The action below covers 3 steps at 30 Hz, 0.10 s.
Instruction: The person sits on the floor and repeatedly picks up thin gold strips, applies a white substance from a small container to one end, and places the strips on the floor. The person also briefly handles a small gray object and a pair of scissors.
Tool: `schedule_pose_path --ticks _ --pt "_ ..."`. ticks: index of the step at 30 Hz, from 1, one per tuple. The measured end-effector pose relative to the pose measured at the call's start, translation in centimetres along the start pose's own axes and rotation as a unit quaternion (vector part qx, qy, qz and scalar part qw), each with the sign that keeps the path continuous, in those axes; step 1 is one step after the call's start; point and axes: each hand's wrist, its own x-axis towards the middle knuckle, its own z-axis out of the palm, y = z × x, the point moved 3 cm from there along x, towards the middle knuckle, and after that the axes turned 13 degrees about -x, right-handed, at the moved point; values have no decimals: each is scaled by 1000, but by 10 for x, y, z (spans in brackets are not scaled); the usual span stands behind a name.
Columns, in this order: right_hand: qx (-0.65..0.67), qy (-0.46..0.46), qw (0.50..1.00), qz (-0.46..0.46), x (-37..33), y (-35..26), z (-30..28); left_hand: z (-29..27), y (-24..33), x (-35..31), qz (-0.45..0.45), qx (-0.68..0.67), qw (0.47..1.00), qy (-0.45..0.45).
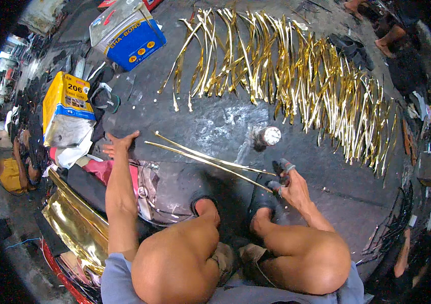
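Note:
Two thin gold strips [210, 159] stretch side by side from the middle left toward my right hand [294, 186]. My right hand is curled at their right ends, gripping them, with dark coverings on some fingertips. Their far ends lie free near my left hand [119, 144], which is open with fingers spread and holds nothing. Beyond my hands, a wide spread of many loose gold strips [322, 86] lies in a fanned row on the dark floor mat [190, 119]. A short cylinder with a pale, crusted top [271, 136] stands between the row and my right hand.
Two used tins, a blue-and-white one [137, 43] and a yellow-and-blue one [68, 104], stand at the left. A roll of shiny gold sheet [76, 223] lies beside my left arm. Sandals [352, 50] and other people's feet [392, 39] are at the far right.

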Motion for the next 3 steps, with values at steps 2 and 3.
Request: schedule_pose_path --ticks 2,3 --pt "27 23 999 37 -2 19 1 -12 18 -3 60 56 991 101" --pt "49 26 997 48 -2 18 1 -24 14 14 109 91 975 169"
